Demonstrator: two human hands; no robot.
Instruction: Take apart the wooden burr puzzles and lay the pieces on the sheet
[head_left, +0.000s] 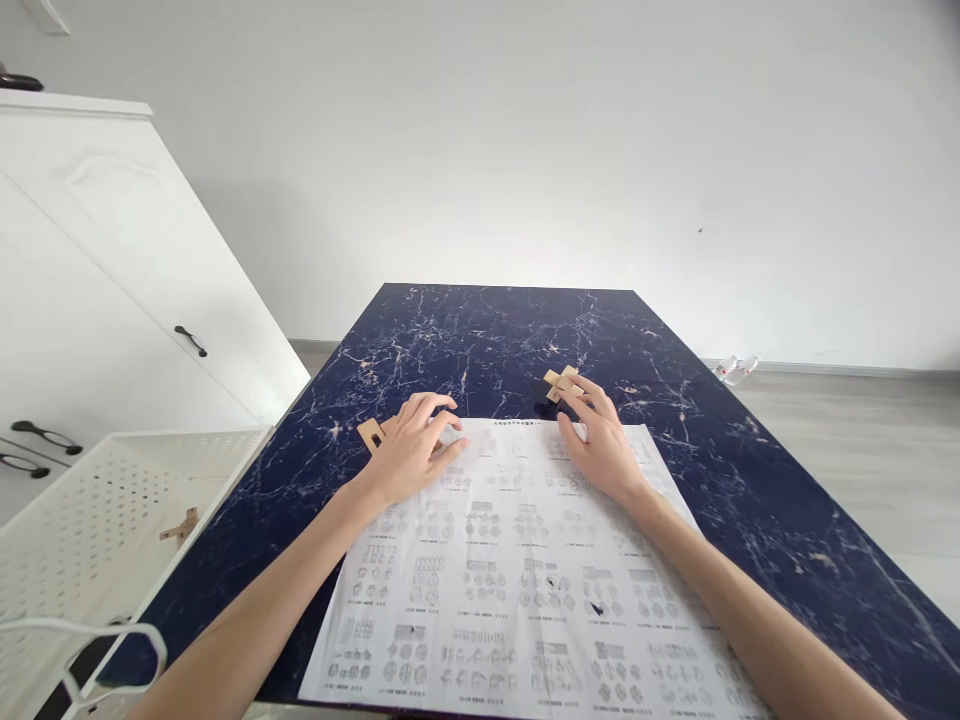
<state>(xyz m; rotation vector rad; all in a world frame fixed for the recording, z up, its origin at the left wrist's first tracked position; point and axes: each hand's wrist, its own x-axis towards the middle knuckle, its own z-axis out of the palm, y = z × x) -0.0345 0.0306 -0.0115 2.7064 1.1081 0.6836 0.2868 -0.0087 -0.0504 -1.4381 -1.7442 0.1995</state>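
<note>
White panelled cabinet (112,240) w/ dark handles at far L, cut off by frame edge; dark obj. (21,82) on top is mostly out of shot, can't ID. Below: white perforated plastic basket (82,520), also cut off, w/ small brown wooden cross-shaped pc. (180,527) inside. White loop (160,650) at btm L, cable or handle unclear, near a partly hidden black item (71,682).

Dark-blue marble-patterned table (465,330) fills the centre, near edge mostly covered. Tan slotted wooden pc. (367,433) lies on it, R end hidden by L hand (409,450), so full shape unknown. That hand's fingers are loosely bent, thumb apart, over the top L of a white printed paper sheet (487,540). Sheet's btm is partly out of frame, R side under forearm; print too fine to read.

Pale wooden cross-like pc. (553,378) sits just past the sheet's top edge, partly covered by R hand (600,445): fingers bent onto it, thumb lower; can't tell if gripping. Dark patch beside, shadow or obj. unclear.

Far R: clear plastic bottles (726,367) on floor, small & blurry.
</note>
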